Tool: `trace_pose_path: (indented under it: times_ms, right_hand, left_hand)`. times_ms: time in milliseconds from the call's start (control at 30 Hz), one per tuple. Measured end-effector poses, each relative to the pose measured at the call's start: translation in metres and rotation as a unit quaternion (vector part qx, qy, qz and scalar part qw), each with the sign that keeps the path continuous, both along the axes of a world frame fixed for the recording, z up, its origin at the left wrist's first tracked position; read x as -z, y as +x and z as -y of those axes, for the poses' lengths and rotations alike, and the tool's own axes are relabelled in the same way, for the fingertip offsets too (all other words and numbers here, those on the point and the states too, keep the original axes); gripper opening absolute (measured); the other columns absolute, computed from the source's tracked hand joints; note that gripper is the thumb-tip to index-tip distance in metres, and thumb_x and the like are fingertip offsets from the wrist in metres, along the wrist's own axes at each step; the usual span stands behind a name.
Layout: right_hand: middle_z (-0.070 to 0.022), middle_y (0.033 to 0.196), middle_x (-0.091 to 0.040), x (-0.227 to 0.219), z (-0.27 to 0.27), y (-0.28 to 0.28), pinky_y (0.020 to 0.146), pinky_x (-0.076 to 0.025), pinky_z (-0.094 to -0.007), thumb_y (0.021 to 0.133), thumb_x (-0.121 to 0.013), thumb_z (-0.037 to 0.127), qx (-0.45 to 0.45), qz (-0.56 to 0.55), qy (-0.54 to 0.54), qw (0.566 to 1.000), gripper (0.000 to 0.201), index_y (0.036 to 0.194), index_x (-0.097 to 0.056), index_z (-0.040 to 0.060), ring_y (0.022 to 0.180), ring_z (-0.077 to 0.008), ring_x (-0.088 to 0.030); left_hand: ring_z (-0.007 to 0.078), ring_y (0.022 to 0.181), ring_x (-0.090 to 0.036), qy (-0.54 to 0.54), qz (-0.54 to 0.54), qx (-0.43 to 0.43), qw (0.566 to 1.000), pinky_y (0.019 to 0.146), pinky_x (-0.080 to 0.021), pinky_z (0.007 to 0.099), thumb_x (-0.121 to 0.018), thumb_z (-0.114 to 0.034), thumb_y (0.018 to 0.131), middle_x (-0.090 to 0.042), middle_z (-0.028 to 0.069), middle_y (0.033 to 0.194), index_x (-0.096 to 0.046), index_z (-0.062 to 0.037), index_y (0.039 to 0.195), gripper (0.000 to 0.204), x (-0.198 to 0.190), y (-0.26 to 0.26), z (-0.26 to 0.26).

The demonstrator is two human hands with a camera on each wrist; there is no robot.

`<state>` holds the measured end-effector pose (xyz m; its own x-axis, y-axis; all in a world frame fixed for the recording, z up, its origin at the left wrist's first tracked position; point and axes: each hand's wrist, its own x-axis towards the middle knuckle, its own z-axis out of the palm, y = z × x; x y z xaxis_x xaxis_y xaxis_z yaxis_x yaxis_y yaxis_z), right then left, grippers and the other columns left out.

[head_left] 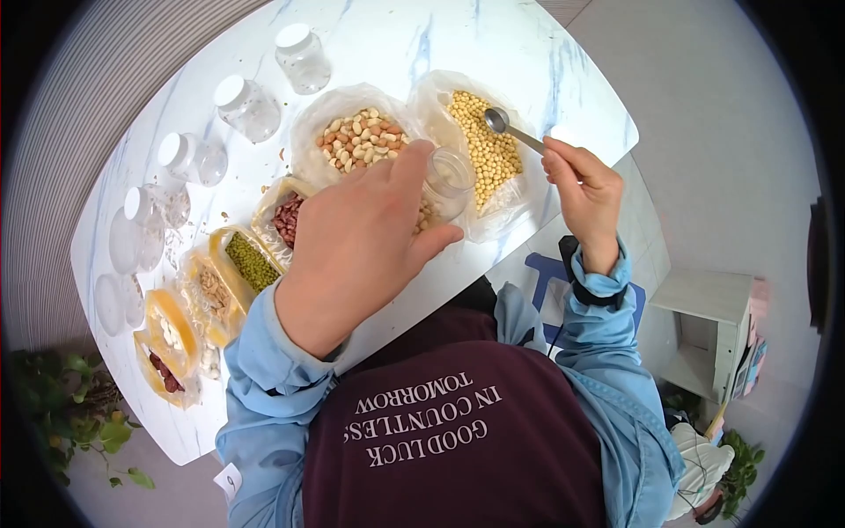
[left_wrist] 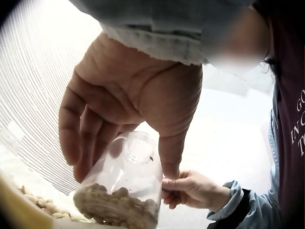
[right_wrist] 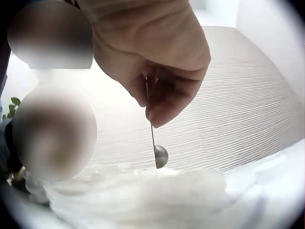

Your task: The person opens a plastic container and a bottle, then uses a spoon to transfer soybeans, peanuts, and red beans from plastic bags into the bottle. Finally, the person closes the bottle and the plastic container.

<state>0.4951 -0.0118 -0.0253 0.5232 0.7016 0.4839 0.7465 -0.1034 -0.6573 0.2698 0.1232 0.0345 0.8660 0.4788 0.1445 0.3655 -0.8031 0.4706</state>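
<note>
White table (head_left: 378, 44) with blue-grey marble streaks, ribbed wall behind it, and a whole lineup of food bags. Peanuts (head_left: 361, 136) and yellow beans (head_left: 484, 150) sit in big plastic bags side by side, mouths spread wide, which I'd say is so you can get a spoon straight in. Red beans (head_left: 286, 218) and green beans (head_left: 251, 260) are in smaller bags past the left hand (head_left: 361, 242), and a row of white-lidded jars (head_left: 249, 113) stands along the far side, probably parked there to be out of the arms' way.

Left hand grips an open jar (left_wrist: 126, 181), thumb on one side and fingers round the other, and my guess is that's to leave the mouth uncovered. Jar's right between the peanuts and the yellow beans, with pale round beans in the bottom.

Right hand (head_left: 585, 194) has the spoon (head_left: 525, 137) pinched by the end of its handle, thumb against bent fingers, bowl over the yellow beans. Holding it that far back probably gives it more reach. Can't honestly tell if the bowl touches any beans, since the right wrist view is mostly hazy plastic down there.
</note>
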Motion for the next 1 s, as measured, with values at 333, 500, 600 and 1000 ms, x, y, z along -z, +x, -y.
trace_pose_path:
  times_ms: [333, 500, 600, 1000]
  right_hand:
    - [-0.0073, 0.07, -0.066, 0.022, 0.004, 0.002, 0.053, -0.045, -0.0245, 0.084, -0.066, 0.006, 0.003, 0.017, -0.055, 0.998, 0.013, 0.096, -0.07, 0.0008, 0.059, -0.0109, -0.058]
    - [-0.0068, 0.07, -0.065, 0.019, 0.005, -0.003, 0.054, -0.048, -0.0229, 0.088, -0.062, 0.007, -0.014, -0.284, -0.046, 0.958, 0.016, 0.098, -0.067, -0.0045, 0.061, -0.0105, -0.06]
    - [-0.0074, 0.072, -0.064, 0.02, -0.002, -0.001, 0.054, -0.049, -0.0215, 0.088, -0.061, 0.007, -0.015, -0.4, 0.004, 0.916, 0.019, 0.102, -0.064, -0.0052, 0.06, -0.0105, -0.059]
    - [-0.011, 0.078, -0.066, 0.023, -0.006, 0.004, 0.057, -0.053, -0.0223, 0.088, -0.062, 0.006, 0.004, -0.395, 0.056, 0.917, 0.019, 0.105, -0.062, -0.004, 0.063, -0.0117, -0.062]
  left_hand:
    - [0.032, 0.085, -0.064, 0.001, -0.013, -0.003, 1.0, 0.066, -0.051, 0.038, -0.072, -0.042, 0.074, -0.065, 0.0148, 0.096, -0.045, -0.0076, 0.126, 0.067, -0.001, -0.001, -0.001]
    - [0.0318, 0.086, -0.064, 0.003, -0.007, -0.004, 1.0, 0.067, -0.051, 0.038, -0.072, -0.042, 0.074, -0.065, 0.015, 0.097, -0.046, -0.0071, 0.126, 0.068, 0.001, -0.001, -0.001]
    - [0.0317, 0.086, -0.064, 0.003, -0.008, -0.002, 1.0, 0.067, -0.051, 0.0379, -0.072, -0.042, 0.074, -0.065, 0.015, 0.097, -0.046, -0.0069, 0.126, 0.068, 0.0, 0.0, -0.001]
    - [0.0313, 0.085, -0.064, 0.01, 0.004, 0.003, 1.0, 0.067, -0.051, 0.0376, -0.071, -0.042, 0.074, -0.065, 0.015, 0.097, -0.047, -0.0055, 0.127, 0.069, 0.0, -0.001, -0.001]
